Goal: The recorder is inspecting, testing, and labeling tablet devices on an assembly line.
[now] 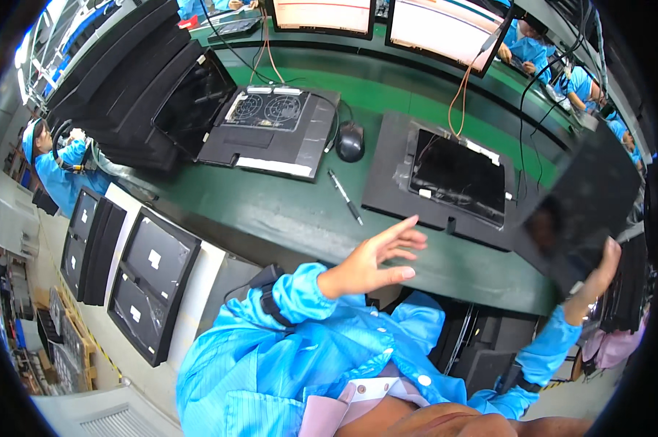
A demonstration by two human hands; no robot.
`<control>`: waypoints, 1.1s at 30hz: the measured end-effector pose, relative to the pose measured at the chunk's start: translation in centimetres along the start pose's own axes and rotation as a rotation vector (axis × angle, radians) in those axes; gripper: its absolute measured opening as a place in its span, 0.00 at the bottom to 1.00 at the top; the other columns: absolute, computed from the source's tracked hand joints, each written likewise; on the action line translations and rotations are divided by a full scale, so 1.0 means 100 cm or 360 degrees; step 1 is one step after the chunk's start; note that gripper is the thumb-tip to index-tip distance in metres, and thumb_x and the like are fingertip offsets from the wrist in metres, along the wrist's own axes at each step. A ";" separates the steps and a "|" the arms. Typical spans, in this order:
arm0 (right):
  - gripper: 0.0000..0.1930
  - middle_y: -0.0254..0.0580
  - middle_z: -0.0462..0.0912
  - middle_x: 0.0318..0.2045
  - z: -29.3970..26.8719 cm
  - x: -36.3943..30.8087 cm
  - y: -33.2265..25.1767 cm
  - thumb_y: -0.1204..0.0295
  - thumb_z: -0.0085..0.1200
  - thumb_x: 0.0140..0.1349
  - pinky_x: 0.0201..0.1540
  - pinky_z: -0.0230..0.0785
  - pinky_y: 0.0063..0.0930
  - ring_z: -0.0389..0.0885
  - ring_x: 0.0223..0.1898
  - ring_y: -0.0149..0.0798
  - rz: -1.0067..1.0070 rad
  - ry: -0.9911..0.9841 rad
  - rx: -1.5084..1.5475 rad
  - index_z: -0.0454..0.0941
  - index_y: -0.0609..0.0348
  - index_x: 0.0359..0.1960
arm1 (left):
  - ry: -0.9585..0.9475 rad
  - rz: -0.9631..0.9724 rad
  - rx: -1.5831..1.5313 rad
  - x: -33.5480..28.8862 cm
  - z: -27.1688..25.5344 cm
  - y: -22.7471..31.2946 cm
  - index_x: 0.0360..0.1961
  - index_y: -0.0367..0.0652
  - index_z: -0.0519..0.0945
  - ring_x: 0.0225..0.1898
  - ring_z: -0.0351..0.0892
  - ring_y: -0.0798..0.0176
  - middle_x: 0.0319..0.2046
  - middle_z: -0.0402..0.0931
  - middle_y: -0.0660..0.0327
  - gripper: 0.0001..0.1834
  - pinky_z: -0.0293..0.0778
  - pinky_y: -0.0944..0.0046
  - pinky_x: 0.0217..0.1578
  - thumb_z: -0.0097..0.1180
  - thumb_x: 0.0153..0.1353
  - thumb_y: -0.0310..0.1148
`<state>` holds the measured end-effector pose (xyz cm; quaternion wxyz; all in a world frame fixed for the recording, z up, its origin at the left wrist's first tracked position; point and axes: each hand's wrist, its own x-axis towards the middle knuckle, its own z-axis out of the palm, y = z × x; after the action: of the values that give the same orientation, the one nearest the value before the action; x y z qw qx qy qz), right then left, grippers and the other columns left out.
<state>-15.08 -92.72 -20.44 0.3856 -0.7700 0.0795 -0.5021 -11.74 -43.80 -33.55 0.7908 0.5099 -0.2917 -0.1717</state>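
While a display panel [460, 178] already lies on its foam board [388, 178], right grip [598, 275] holds a glossy dark panel [592, 197], unplaced; left grip [372, 262] open, empty.

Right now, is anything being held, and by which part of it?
The right hand holds a dark flat panel by its lower-right edge; the left hand is open and empty.
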 end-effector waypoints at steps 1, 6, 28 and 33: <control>0.18 0.45 0.79 0.55 0.031 -0.026 0.007 0.67 0.51 0.72 0.67 0.61 0.33 0.75 0.58 0.37 0.0121 -0.0281 0.0222 0.79 0.66 0.56 | -0.0113 -0.0063 -0.0451 0.000 -0.006 0.003 0.79 0.45 0.43 0.69 0.65 0.49 0.70 0.59 0.47 0.55 0.64 0.49 0.68 0.68 0.61 0.43; 0.14 0.28 0.81 0.43 0.238 -0.175 -0.121 0.64 0.55 0.71 0.48 0.68 0.24 0.76 0.44 0.28 0.0817 -0.1635 0.1038 0.81 0.61 0.48 | 0.0349 -0.0396 -0.0964 -0.052 -0.054 0.029 0.70 0.37 0.63 0.64 0.73 0.51 0.63 0.72 0.50 0.37 0.70 0.51 0.64 0.61 0.62 0.33; 0.23 0.57 0.78 0.55 0.456 -0.209 -0.147 0.54 0.53 0.68 0.60 0.68 0.46 0.77 0.53 0.61 -0.0576 -0.1413 -0.0263 0.80 0.60 0.55 | 0.1615 0.0389 -0.0671 -0.116 -0.189 0.052 0.60 0.38 0.74 0.55 0.80 0.55 0.53 0.79 0.55 0.20 0.75 0.54 0.58 0.53 0.66 0.22; 0.23 0.57 0.78 0.55 0.456 -0.208 -0.144 0.54 0.54 0.68 0.59 0.69 0.47 0.78 0.53 0.60 -0.0604 -0.1407 -0.0264 0.80 0.60 0.55 | 0.1616 0.0425 -0.0679 -0.113 -0.186 0.052 0.60 0.37 0.74 0.55 0.80 0.54 0.53 0.79 0.55 0.19 0.75 0.54 0.58 0.53 0.67 0.22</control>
<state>9.10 -48.76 -34.63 0.2215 -0.9385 -0.1940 -0.1805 -8.74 -22.07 -37.84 0.9322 0.3163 0.1045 0.1414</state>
